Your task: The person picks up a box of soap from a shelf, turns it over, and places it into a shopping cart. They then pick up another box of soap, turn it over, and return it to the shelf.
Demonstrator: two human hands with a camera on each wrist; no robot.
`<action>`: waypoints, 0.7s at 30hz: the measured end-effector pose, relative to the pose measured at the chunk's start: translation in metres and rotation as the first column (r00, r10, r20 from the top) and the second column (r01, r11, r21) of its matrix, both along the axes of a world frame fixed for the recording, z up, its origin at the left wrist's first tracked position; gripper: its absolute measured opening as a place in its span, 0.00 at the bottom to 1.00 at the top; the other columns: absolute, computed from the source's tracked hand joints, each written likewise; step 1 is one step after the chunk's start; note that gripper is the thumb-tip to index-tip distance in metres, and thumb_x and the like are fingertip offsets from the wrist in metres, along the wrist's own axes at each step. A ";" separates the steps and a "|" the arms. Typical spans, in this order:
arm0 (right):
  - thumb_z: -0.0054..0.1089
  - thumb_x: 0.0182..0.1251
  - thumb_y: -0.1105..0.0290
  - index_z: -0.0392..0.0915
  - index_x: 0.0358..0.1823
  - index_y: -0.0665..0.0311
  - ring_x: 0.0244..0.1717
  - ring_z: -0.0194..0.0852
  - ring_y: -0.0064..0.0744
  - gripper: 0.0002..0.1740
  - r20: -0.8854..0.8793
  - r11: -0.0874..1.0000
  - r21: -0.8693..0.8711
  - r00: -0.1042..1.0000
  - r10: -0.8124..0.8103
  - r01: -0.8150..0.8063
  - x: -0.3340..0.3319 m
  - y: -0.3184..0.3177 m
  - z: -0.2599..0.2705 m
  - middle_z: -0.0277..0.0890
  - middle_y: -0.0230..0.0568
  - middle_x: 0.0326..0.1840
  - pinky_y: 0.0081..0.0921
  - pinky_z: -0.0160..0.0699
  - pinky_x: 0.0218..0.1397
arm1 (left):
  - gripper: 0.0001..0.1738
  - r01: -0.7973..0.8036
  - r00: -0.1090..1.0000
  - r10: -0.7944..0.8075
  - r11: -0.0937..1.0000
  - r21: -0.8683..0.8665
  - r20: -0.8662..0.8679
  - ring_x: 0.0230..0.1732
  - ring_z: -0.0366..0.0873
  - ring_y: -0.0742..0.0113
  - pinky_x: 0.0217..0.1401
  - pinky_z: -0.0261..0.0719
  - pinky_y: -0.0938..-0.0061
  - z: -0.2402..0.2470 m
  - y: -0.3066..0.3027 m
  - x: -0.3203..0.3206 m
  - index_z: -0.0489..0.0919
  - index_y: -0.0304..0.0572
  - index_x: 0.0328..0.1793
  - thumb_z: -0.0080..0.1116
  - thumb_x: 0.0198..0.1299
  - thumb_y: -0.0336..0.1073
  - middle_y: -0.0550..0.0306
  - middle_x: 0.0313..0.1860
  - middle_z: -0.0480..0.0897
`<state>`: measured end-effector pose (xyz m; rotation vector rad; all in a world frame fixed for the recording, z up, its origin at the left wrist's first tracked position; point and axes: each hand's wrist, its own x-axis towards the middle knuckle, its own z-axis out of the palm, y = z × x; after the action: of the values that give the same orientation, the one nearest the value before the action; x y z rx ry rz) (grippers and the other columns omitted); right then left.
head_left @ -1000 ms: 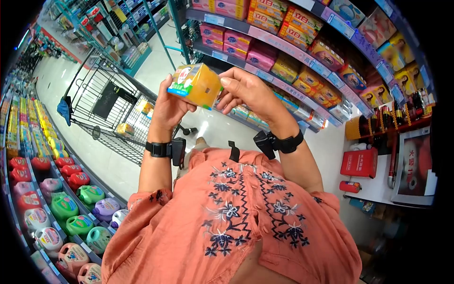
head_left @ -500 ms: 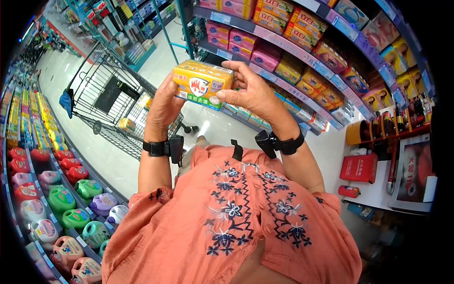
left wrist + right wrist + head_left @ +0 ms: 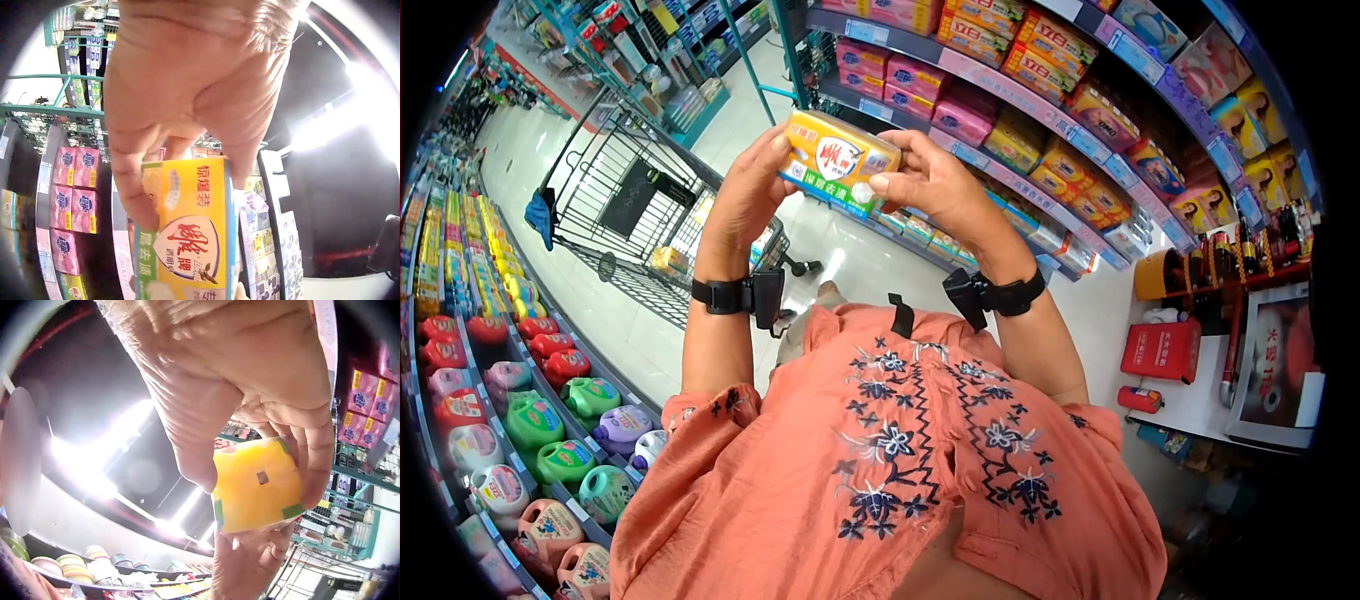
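A yellow, film-wrapped pack of laundry soap (image 3: 832, 160), with a green band and a red-on-white logo, is held up in front of the chest. My left hand (image 3: 745, 190) grips its left end, and my right hand (image 3: 940, 185) pinches the right end with the thumb on the front. In the left wrist view, the printed front of the pack (image 3: 187, 244) faces the camera between thumb and fingers. Its plain yellow end (image 3: 259, 487) shows between the right thumb and fingers in the right wrist view. Both wrists wear black straps.
A wire shopping cart (image 3: 635, 215) stands ahead to the left, holding a yellow pack (image 3: 668, 260). Shelves of boxed soaps (image 3: 1050, 60) curve along the right. Detergent bottles (image 3: 535, 420) line the left shelf. A red box (image 3: 1162, 350) sits at the right.
The pack has turned from end-on to showing its printed front, then tilted down at its right side. My right hand, earlier beside it with looser fingers, now grips its right end.
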<state>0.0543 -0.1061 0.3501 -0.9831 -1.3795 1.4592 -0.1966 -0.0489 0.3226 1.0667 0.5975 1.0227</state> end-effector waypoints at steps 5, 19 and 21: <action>0.68 0.69 0.53 0.68 0.66 0.71 0.50 0.82 0.31 0.35 -0.124 0.989 -0.149 0.992 0.005 -0.024 0.008 0.008 -0.010 0.79 0.45 0.54 0.28 0.85 0.47 | 0.35 0.038 0.991 -0.038 0.999 -0.001 -0.127 0.58 0.82 0.62 0.55 0.84 0.68 0.009 0.004 0.009 0.70 0.31 0.73 0.51 0.75 0.56 0.48 0.62 0.80; 0.55 0.76 0.44 0.74 0.61 0.66 0.38 0.84 0.36 0.31 -0.391 0.954 -0.290 0.919 -0.048 -0.074 0.023 0.018 -0.041 0.81 0.48 0.46 0.33 0.90 0.37 | 0.34 0.135 0.978 -0.128 0.990 0.034 -0.167 0.57 0.82 0.61 0.52 0.87 0.67 0.005 0.000 0.012 0.68 0.31 0.75 0.51 0.75 0.52 0.47 0.62 0.81; 0.53 0.77 0.43 0.73 0.61 0.65 0.38 0.85 0.37 0.31 -0.409 0.956 -0.278 0.912 -0.026 -0.097 0.022 0.017 -0.040 0.81 0.49 0.46 0.33 0.90 0.36 | 0.35 0.086 0.982 -0.083 0.996 0.010 -0.168 0.52 0.84 0.63 0.48 0.86 0.70 0.005 -0.002 0.013 0.70 0.30 0.74 0.56 0.73 0.52 0.47 0.59 0.82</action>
<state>0.0759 -0.0894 0.3104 -0.7698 -0.8952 1.8134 -0.1839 -0.0514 0.3273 1.1911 0.6745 0.8714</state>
